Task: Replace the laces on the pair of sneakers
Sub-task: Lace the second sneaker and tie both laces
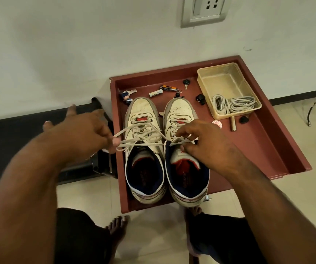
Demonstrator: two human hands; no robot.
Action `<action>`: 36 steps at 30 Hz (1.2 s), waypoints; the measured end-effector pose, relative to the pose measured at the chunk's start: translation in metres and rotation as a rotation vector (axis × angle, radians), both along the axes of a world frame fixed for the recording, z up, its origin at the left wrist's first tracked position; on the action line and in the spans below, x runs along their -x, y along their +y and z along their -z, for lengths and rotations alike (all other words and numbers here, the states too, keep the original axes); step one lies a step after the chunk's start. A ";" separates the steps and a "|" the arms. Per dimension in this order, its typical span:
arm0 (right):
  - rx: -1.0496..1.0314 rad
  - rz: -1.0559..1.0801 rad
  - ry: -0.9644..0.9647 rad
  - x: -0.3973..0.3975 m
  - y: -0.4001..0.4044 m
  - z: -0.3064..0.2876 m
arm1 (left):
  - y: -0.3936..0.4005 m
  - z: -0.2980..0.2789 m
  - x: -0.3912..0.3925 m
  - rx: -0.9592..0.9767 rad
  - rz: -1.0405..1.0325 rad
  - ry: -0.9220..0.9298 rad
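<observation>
**Lace pulled across two white sneakers in a red tray**

A pale wall with a grey socket plate rises behind a shallow reddish-brown tray, which sits over a light tiled floor. Two worn white sneakers with navy lining stand side by side in the tray, toes toward 12 o'clock: the left sneaker and the right sneaker. The left hand, at 9 o'clock of the shoes, pinches a beige flat lace between thumb and a curled finger, its other fingers spread. The lace runs taut across the left sneaker to the right hand, whose curled fingers grip it over the right sneaker's tongue. At 2 o'clock of the sneakers a translucent beige plastic box holds coiled grey-white laces. Small keys, a white battery and a little figurine keyring lie near the toes.
</observation>
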State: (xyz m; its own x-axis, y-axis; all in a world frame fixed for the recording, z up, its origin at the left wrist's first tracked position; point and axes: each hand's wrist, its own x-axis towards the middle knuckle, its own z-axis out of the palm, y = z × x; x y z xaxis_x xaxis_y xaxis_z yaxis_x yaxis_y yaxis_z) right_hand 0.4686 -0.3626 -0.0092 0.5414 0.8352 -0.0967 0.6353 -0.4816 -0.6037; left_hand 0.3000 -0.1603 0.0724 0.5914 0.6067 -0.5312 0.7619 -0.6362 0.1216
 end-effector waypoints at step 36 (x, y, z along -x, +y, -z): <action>-0.462 0.169 0.559 -0.040 -0.034 -0.032 | -0.014 0.039 -0.048 0.503 -0.318 -0.608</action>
